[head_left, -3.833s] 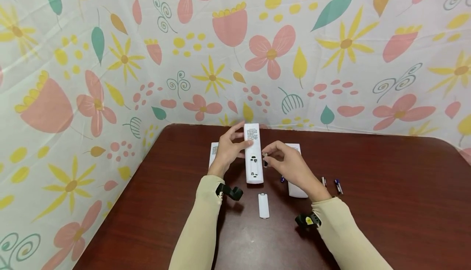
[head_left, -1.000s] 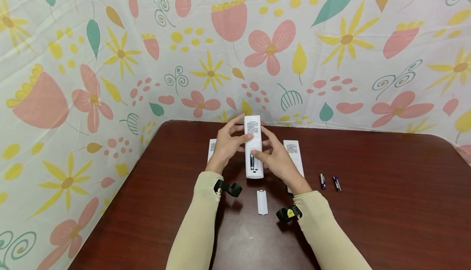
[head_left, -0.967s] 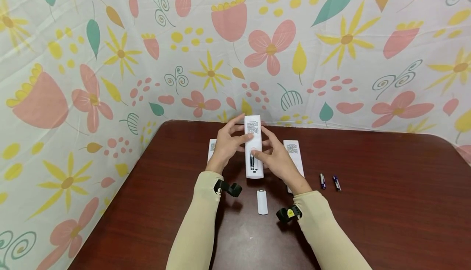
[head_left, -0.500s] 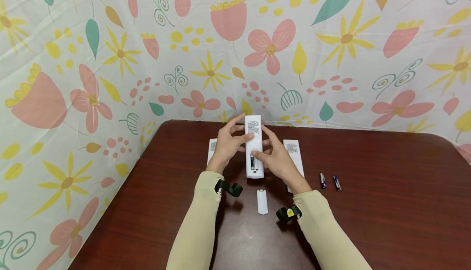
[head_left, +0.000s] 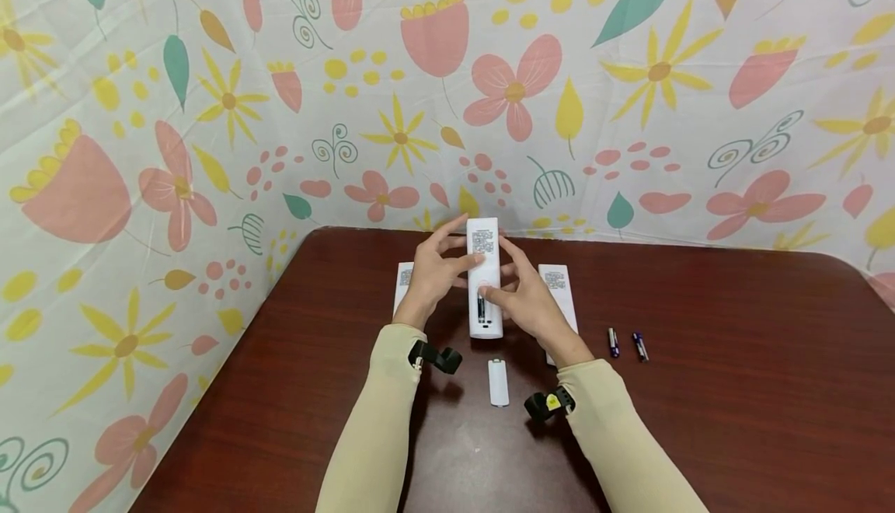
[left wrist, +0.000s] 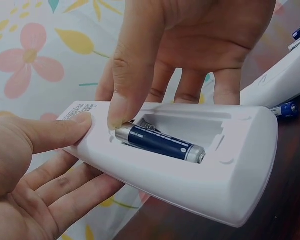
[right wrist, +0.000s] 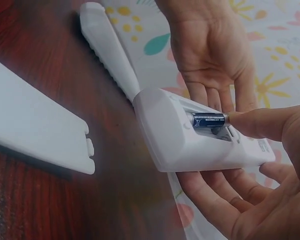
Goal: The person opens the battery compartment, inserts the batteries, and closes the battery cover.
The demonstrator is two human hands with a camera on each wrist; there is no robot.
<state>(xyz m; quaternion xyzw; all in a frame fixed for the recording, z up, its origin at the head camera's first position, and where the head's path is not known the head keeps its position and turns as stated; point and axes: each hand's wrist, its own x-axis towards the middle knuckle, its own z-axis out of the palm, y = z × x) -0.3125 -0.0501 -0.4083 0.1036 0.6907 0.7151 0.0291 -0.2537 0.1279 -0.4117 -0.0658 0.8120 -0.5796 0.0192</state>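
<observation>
an indoor workspace, with floral cloth [head_left: 447,101] behind a brown table [head_left: 741,412].

A floral cloth [head_left: 433,140] hangs behind the reddish-brown table [head_left: 741,389]

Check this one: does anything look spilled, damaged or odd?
Nothing stands out as spilled or damaged. The white remote is open at the back, with one battery inside under the thumb of the right hand, and a white cover lies on the table, but that seems normal for fitting batteries.

Prob. gap btwn held remote [head_left: 488,272] & cover [head_left: 499,383]; room R of batts [head_left: 641,347]
</observation>
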